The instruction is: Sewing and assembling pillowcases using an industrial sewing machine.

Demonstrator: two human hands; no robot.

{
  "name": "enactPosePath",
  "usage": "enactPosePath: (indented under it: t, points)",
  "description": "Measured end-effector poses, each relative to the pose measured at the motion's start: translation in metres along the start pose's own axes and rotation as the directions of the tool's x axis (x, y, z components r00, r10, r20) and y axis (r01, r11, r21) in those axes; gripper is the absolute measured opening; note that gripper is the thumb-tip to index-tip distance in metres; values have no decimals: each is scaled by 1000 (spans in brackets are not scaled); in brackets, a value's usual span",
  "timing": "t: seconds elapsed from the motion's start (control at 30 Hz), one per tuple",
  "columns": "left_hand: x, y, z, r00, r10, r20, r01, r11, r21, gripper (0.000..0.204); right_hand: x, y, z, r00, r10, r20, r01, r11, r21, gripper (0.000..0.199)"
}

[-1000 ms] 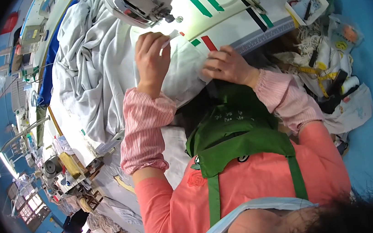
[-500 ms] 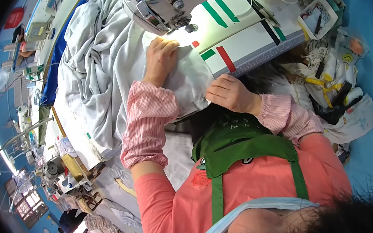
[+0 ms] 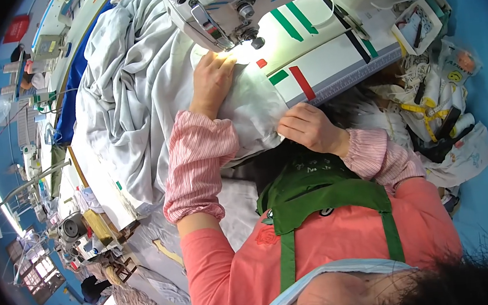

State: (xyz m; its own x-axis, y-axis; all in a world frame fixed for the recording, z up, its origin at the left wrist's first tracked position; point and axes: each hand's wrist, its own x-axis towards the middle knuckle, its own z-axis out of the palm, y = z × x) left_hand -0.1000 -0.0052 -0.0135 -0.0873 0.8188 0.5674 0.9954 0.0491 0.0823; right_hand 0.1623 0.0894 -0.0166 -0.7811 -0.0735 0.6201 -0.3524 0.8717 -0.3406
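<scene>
Pale grey fabric (image 3: 129,99) lies in loose folds across the left of the sewing table, and its front part runs under the sewing machine head (image 3: 234,15). My left hand (image 3: 211,85) rests on this fabric just in front of the lit needle area, fingers laid on the cloth and pointing toward the presser foot. The fingertips are partly lost in the glare. Near the table's front edge, my right hand (image 3: 312,128) pinches the fabric's right corner between thumb and fingers. The needle itself is hidden.
A grey ruler strip (image 3: 355,73) runs along the table's front edge, beside red, green and black tape marks. A white tray (image 3: 416,27) with small tools sits at the right. Below it are thread spools (image 3: 463,122) and a yellow measuring tape (image 3: 427,119).
The whole view has shifted slightly, so the machine and both hands appear a little lower and to the right. Both hands keep their places on the fabric.
</scene>
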Motion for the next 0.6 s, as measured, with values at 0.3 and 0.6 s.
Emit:
enactPosePath:
  t: [0.3,0.6]
  points:
    - [-1,-4,-2,997,64,50,-64,998,-1,23,1,1,3,1000,8,9,-8,1000,19,18]
    - [1,-2,-10,989,118,88,-123,991,52,24,0,0,-1,999,34,26,-34,999,10,18]
